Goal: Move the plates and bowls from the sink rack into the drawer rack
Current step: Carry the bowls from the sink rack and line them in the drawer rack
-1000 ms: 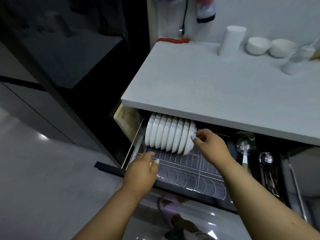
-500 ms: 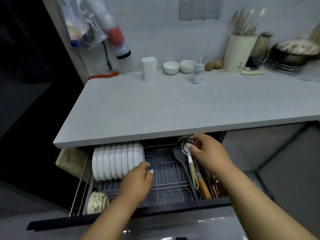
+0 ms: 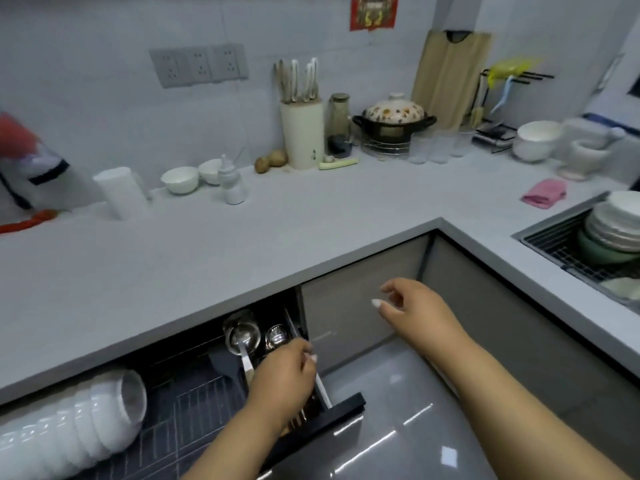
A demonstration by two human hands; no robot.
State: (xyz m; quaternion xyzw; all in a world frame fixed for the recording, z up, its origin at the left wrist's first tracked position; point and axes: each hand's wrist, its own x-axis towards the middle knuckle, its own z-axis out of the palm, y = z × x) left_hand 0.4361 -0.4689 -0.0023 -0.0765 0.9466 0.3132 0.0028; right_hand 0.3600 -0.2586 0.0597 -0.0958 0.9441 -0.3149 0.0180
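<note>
The drawer rack (image 3: 194, 407) stands pulled out under the counter at the lower left, with a row of white bowls (image 3: 79, 420) lined up on edge in it. At the far right, the sink rack (image 3: 568, 251) holds stacked white plates and bowls (image 3: 620, 223) over a green bowl (image 3: 602, 252). My left hand (image 3: 284, 379) hovers over the drawer's cutlery section with loosely curled fingers and holds nothing. My right hand (image 3: 415, 306) is in the air in front of the grey cabinet door, empty, fingers relaxed.
A ladle (image 3: 242, 337) and other utensils lie in the drawer's right section. On the counter (image 3: 277, 230) stand two small white bowls (image 3: 194, 176), a knife block (image 3: 301, 133), a clay pot (image 3: 394, 116), glasses, a large white bowl (image 3: 536, 140) and a pink cloth (image 3: 543, 194).
The view has swung right, bringing the sink rack into sight. My right hand has left the ladle and moved up to the right; my left hand has shifted from the bowls to the cutlery section.
</note>
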